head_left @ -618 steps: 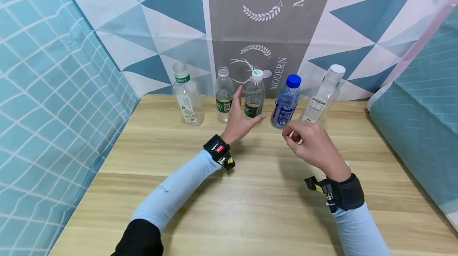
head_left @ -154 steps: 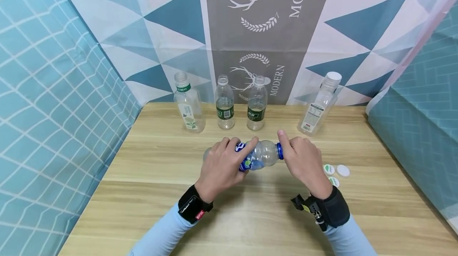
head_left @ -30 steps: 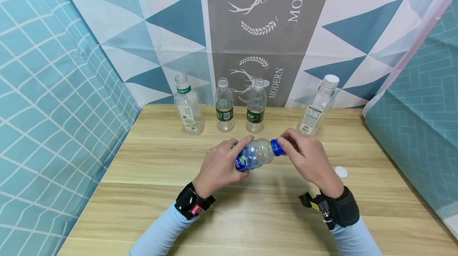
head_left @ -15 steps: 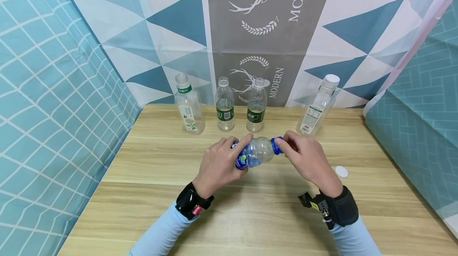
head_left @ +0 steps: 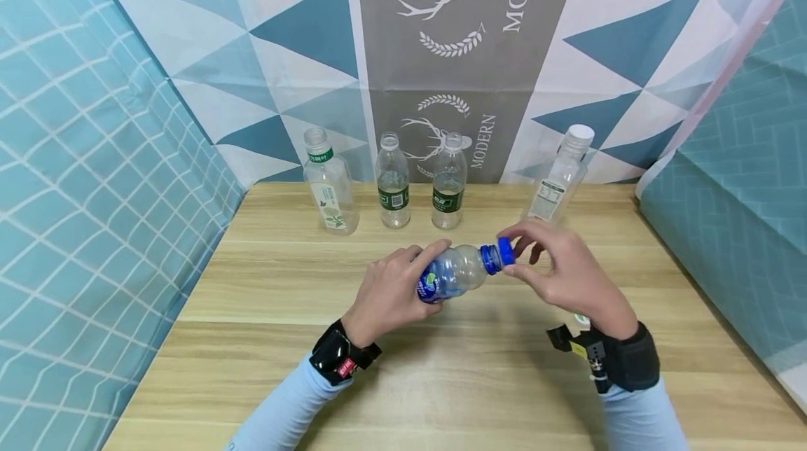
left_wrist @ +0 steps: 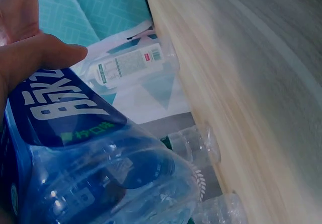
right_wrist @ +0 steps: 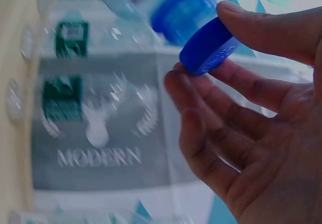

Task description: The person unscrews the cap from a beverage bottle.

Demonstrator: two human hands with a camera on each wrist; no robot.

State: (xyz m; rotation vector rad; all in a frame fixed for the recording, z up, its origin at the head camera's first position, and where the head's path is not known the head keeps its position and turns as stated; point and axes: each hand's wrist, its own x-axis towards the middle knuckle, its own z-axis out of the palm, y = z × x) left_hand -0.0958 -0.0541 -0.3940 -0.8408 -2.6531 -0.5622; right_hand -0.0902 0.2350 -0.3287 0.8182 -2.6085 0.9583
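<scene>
My left hand grips a clear plastic bottle with a blue label around its body. The bottle lies tilted over the table, its neck toward the right. Between thumb and fingertips, my right hand pinches the blue bottle cap. The cap stands just off the mouth, with a blue ring still around the neck. In the right wrist view the cap is seen at an angle beside the neck. The left wrist view shows the bottle's base and label up close, the left thumb across it.
Along the table's back edge stand an uncapped bottle with a white label, two uncapped green-label bottles, and a white-capped bottle. A white-and-green cap shows partly behind my right wrist on the wooden table.
The blue cap has come off the bottle's neck, and my right hand has drawn right with it. Much earlier this bottle stood upright at the back and one green-label bottle wore a white cap.
</scene>
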